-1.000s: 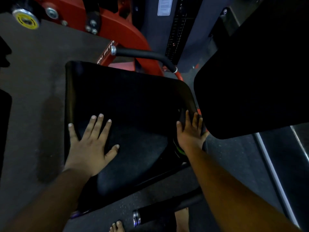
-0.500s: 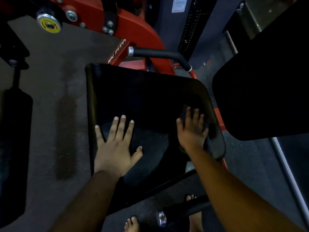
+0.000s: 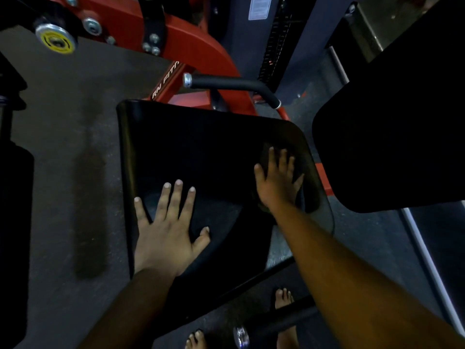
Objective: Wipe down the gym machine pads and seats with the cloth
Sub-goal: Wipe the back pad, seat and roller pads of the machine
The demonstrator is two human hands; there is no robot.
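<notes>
Seat pad (image 3: 201, 147): black, square with rounded corners, centre of the head view; surface very dark, texture hard to read apart from a paler patch near the near edge.

Left hand (image 3: 166, 230): flat on the near-left part of the seat pad, fingers straight and spread, palm down, holding nothing.

Right hand (image 3: 279, 180): pressed flat on the right side of the seat pad, fingers straight, over a dark cloth (image 3: 300, 195). The cloth is nearly the same tone as the pad; only a dim outline around the fingers and beside the wrist shows, so its full extent cannot be told.

Back pad (image 3: 392, 137): large black pad at right, cut off by the top and right edges.

Handle (image 3: 231, 85): black grip with a metal end cap, beyond the seat pad.

Red frame (image 3: 191, 44): bolted, lettering partly hidden behind the seat pad.

Weight stack (image 3: 274, 44): dark and blurred.

Black roller (image 3: 15, 235): far left, cut off by the edge.

Bare feet (image 3: 283, 298): on the floor (image 3: 63, 172) below the seat, partly hidden by a dark bar (image 3: 274, 326).
</notes>
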